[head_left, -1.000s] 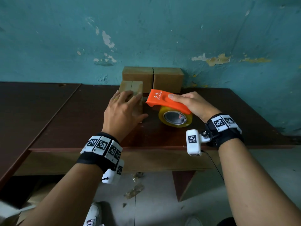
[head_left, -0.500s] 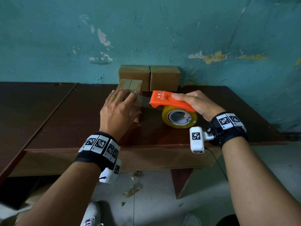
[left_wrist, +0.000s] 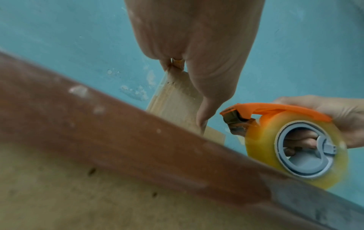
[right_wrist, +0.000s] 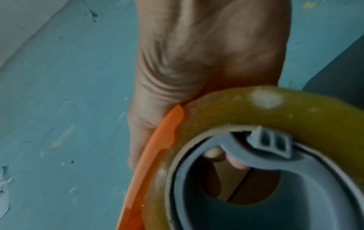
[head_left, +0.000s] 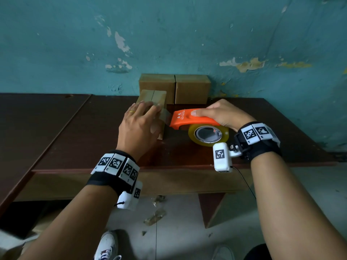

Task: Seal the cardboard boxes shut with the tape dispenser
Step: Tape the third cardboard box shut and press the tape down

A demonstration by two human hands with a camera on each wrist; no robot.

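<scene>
A small cardboard box (head_left: 153, 97) stands on the dark wooden table (head_left: 84, 132) with its top seam pointing away from me. My left hand (head_left: 139, 126) lies on it, fingers straight over the top and thumb down its near right side. My right hand (head_left: 223, 114) grips the orange tape dispenser (head_left: 189, 119) just right of the box, with the yellowish tape roll (head_left: 208, 134) under it. A short strip of clear tape (head_left: 165, 115) runs from the box to the dispenser's front. The left wrist view shows the box (left_wrist: 173, 101), the thumb and the dispenser (left_wrist: 275, 109).
Two more cardboard boxes (head_left: 156, 87) (head_left: 191, 89) stand side by side against the teal wall behind the small box. The table's front edge (head_left: 178, 167) is close under my wrists. A second table top (head_left: 33, 117) adjoins on the left.
My right hand has drawn the dispenser to the right, away from the box, pulling out a strip of tape. My left hand has stayed on the box.
</scene>
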